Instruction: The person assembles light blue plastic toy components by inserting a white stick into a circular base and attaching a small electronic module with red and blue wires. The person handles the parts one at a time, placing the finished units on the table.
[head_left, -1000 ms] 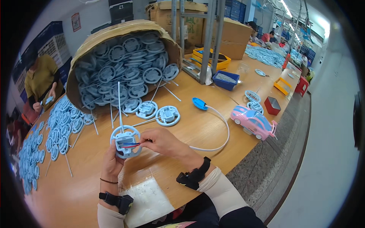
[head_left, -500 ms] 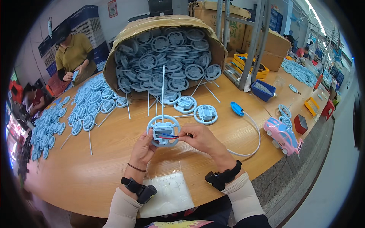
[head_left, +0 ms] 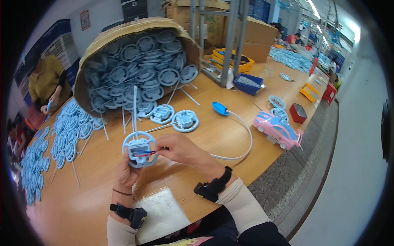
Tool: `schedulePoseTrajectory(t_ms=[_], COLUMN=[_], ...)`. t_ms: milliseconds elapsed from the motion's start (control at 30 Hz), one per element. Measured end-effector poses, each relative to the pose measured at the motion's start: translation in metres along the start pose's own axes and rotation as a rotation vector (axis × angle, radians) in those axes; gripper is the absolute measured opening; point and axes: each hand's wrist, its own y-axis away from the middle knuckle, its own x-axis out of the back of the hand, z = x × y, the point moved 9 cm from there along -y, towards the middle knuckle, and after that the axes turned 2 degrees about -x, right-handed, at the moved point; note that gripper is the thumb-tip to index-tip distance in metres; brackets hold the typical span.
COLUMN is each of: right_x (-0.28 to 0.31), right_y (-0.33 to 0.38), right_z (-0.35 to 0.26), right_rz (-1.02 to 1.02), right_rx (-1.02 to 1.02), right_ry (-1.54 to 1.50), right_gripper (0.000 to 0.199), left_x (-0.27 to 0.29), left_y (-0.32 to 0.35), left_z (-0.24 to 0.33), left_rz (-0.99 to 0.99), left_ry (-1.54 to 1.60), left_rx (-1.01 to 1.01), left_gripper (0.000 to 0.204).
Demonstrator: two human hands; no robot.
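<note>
A light blue toy steering wheel (head_left: 138, 143) with a long thin stick rising from its far side is held upright over the table. My left hand (head_left: 126, 172) is closed on its lower left rim. From the open housing in the wheel's middle come red and blue wires (head_left: 144, 153), and my right hand (head_left: 177, 148) pinches their free ends at the right. Its fingertips partly hide the wire ends. Just beyond lie two more toy steering wheels (head_left: 185, 121), face down with their sticks. A white pad (head_left: 162, 215) lies near my left forearm.
A tipped cardboard drum (head_left: 88, 61) full of wheels stands at the back, with heaped wheels (head_left: 72, 133) to its left. To the right are a blue piece on a white cable (head_left: 220, 108), a pink toy car (head_left: 277, 129) and a blue bin (head_left: 248, 84). A co-worker (head_left: 49, 80) stands far left.
The view has swung to the right, so the table and drum sit further left in the picture. Both my hands keep their holds on the wheel and the wires.
</note>
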Motion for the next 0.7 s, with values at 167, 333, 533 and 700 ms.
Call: schedulePoseTrajectory(t_ms=[167, 333, 533, 700], right_x=[-0.001, -0.009, 0.041, 0.084], right_y=[0.002, 0.004, -0.001, 0.014], right_z=[-0.005, 0.006, -0.005, 0.016], right_rz=[-0.028, 0.005, 0.315, 0.584], right_rx=[-0.018, -0.020, -0.004, -0.140], right_ry=[-0.032, 0.031, -0.053, -0.259], right_gripper=[0.008, 0.010, 0.016, 0.009], left_x=[0.006, 0.028, 0.192, 0.166], left_y=[0.000, 0.007, 0.027, -0.061], left_z=[0.002, 0.009, 0.166, 0.169], left_rz=[-0.010, 0.012, 0.432, 0.388], left_ry=[-0.067, -0.180, -0.106, -0.124], left_rx=[-0.043, 0.019, -0.549, -0.104], left_gripper=[0.039, 0.040, 0.048, 0.080])
